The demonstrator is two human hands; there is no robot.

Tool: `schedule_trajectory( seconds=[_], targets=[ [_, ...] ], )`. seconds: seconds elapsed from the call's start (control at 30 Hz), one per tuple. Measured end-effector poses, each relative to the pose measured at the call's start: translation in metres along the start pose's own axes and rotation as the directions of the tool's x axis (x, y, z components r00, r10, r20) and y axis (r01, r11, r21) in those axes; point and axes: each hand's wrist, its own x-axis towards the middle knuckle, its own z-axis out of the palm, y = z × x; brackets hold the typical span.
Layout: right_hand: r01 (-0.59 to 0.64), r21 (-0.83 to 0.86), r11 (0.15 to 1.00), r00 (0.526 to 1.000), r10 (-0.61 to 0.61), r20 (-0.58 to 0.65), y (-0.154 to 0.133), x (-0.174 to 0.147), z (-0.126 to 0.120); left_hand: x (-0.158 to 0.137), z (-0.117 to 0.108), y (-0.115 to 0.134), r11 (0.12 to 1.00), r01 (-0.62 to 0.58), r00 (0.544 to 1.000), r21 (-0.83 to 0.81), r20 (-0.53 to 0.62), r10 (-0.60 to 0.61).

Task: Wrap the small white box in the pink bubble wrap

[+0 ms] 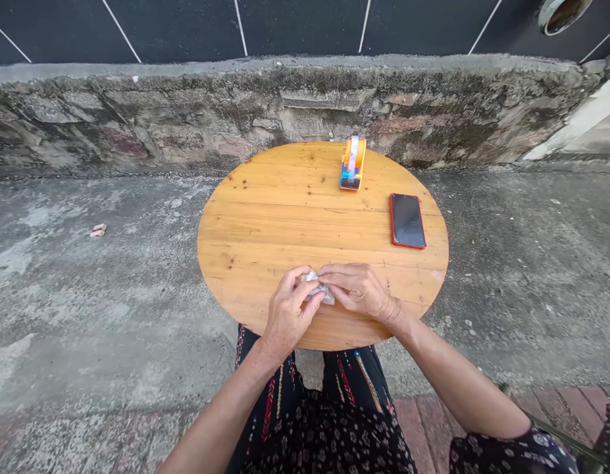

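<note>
A small whitish, shiny wrapped packet [327, 297] lies between my two hands near the front edge of the round wooden table [285, 217]. My left hand [291, 308] grips its left side, with thumb and fingers curled around it. From the right, my right hand [356, 288] pinches the packet's upper part, its fingertips meeting those of the left hand. Fingers cover much of the packet, so what is inside it cannot be made out.
A yellow and blue tape dispenser [353, 164] stands at the table's far edge. To the right lies a phone [407, 220] in a red case, screen up. A low stone wall [186, 125] runs behind the table. A small crumpled box [98, 230] is on the concrete at left.
</note>
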Motion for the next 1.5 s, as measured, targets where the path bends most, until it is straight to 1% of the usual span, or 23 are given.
schedule_trajectory(
  seconds=[0.2,0.33,0.43,0.53,0.63,0.83,0.93,1.0,1.1,1.2,1.3,1.4,1.5],
  targets=[
    [0.019,-0.045,0.999,0.999,-0.017,0.037,-0.002,0.001,-0.003,-0.001,0.000,-0.001,1.000,-0.005,1.000,-0.025,-0.011,0.005],
    [0.039,-0.079,0.996,0.998,-0.036,0.045,-0.002,0.003,-0.004,0.000,0.000,0.001,0.999,0.033,0.999,-0.036,-0.012,-0.034],
    [0.056,-0.090,0.994,0.998,-0.053,0.035,-0.002,0.004,-0.004,0.001,0.000,0.002,0.996,0.064,0.997,-0.056,-0.031,-0.066],
    [0.085,-0.102,0.991,0.996,-0.084,0.009,-0.001,0.004,-0.002,0.002,-0.001,0.003,0.996,0.076,0.997,-0.050,-0.011,-0.077],
    [0.085,-0.108,0.990,0.996,-0.087,-0.013,0.000,0.004,-0.002,0.003,-0.003,0.005,0.997,0.072,0.997,-0.026,0.019,-0.072],
    [0.059,-0.089,0.994,0.998,-0.060,-0.012,0.001,0.003,0.000,0.004,-0.003,0.003,1.000,0.025,1.000,-0.005,0.010,-0.025],
    [0.050,-0.047,0.998,0.998,-0.052,-0.046,0.001,0.002,0.002,0.003,-0.003,0.001,1.000,0.011,1.000,-0.007,0.013,-0.011],
    [0.021,0.006,1.000,0.997,-0.020,-0.070,0.002,0.001,0.003,0.003,-0.003,0.001,1.000,0.008,1.000,-0.004,0.021,-0.008],
    [-0.061,0.090,0.994,0.989,0.072,-0.128,0.004,-0.003,0.002,0.003,-0.003,0.001,1.000,0.005,1.000,0.005,0.022,-0.005],
    [-0.160,0.137,0.978,0.959,0.187,-0.215,0.008,-0.012,0.000,0.004,-0.004,0.002,1.000,0.002,1.000,0.002,0.016,-0.002],
    [-0.235,0.162,0.958,0.922,0.272,-0.275,0.013,-0.028,-0.001,0.004,-0.004,0.003,1.000,0.013,1.000,-0.009,0.013,-0.013],
    [-0.299,0.193,0.934,0.894,0.345,-0.284,0.016,-0.044,0.000,0.005,-0.005,0.004,0.999,0.041,0.999,-0.021,0.015,-0.041],
    [-0.351,0.231,0.907,0.867,0.409,-0.286,0.017,-0.054,0.002,0.005,-0.004,0.005,0.997,0.067,0.998,-0.044,0.001,-0.067]
  ],
)
